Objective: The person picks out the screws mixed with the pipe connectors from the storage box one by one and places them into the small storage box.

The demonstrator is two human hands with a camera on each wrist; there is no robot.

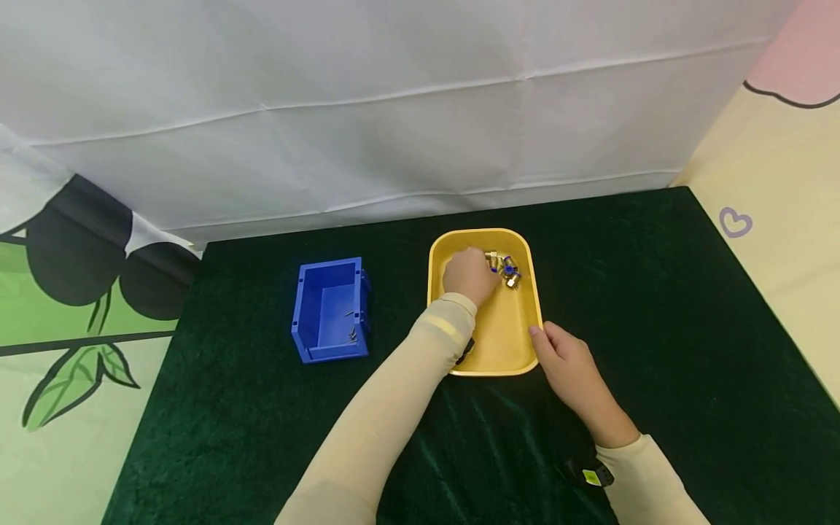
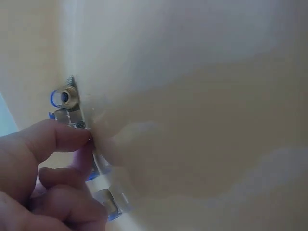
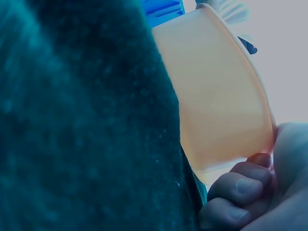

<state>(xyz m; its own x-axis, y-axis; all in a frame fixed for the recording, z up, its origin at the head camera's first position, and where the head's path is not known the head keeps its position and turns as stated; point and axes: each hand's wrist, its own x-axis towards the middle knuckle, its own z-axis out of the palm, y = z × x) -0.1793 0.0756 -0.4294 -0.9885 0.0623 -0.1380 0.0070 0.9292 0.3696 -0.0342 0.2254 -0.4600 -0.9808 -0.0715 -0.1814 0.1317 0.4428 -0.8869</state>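
My left hand (image 1: pixel 470 275) reaches into a yellow plastic tray (image 1: pixel 499 357). In the left wrist view its thumb and forefinger pinch at a small metal screw (image 2: pixel 81 124), mostly hidden by the fingertips. Another screw (image 2: pixel 71 80) lies near the tray wall. Several brass pipe fittings (image 1: pixel 512 280) with blue collars are heaped beside the hand, at the tray's far right. My right hand (image 1: pixel 569 366) grips the tray's right rim near the front corner, thumb on top and fingers curled outside against the wall.
To the left of the tray stands a blue open-front bin (image 1: pixel 336 352) with several small screws (image 1: pixel 353 334) inside. A dark green cloth (image 1: pixel 630 292) covers the table. White fabric (image 1: pixel 394 146) hangs behind the table's far edge.
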